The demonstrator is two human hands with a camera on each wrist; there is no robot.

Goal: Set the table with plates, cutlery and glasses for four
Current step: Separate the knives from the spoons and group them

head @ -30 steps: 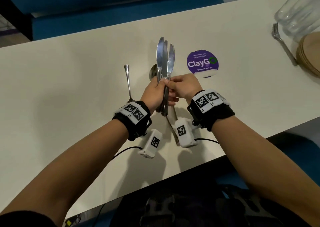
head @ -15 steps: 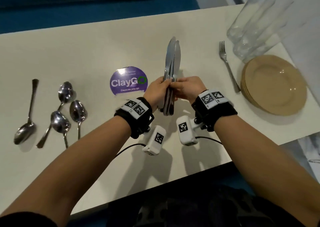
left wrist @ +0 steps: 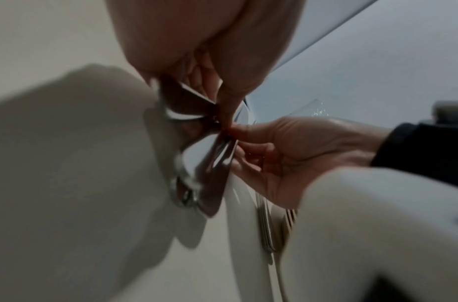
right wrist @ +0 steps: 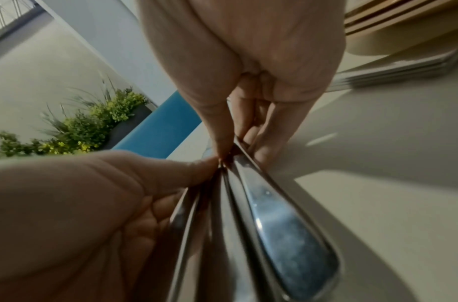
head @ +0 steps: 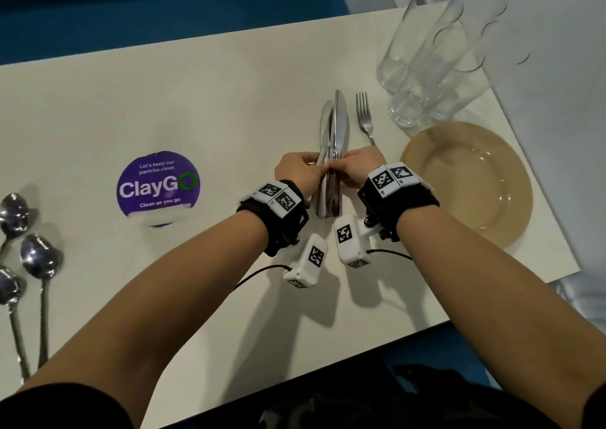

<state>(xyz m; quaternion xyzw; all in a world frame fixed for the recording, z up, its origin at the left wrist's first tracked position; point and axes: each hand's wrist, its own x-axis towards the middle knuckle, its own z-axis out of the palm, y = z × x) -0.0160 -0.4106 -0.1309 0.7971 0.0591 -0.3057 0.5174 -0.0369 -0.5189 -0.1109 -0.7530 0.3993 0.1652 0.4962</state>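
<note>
A bundle of steel knives [head: 337, 127] stands blades-up over the white table [head: 229, 94], just left of a lone fork [head: 364, 117]. My left hand [head: 310, 171] grips the bundle from the left. My right hand [head: 347, 170] pinches the knives from the right at the same height. The right wrist view shows the knife handles [right wrist: 279, 220] fanning toward the camera, with thumb and fingers of both hands meeting on them. In the left wrist view the knives [left wrist: 202, 163] are blurred. A stack of tan plates [head: 469, 182] and several tall glasses [head: 423, 67] sit to the right.
Several spoons [head: 39, 258] lie at the table's left end. A round purple ClayGo sticker [head: 157, 187] is on the tabletop left of my hands. The table's right edge runs just past the plates. A blue bench [head: 164, 18] lies beyond the far edge.
Both hands have carried the knives rightward along the table, from beside the spoons to next to the fork and plates. The blades, fanned out before, now sit closer together.
</note>
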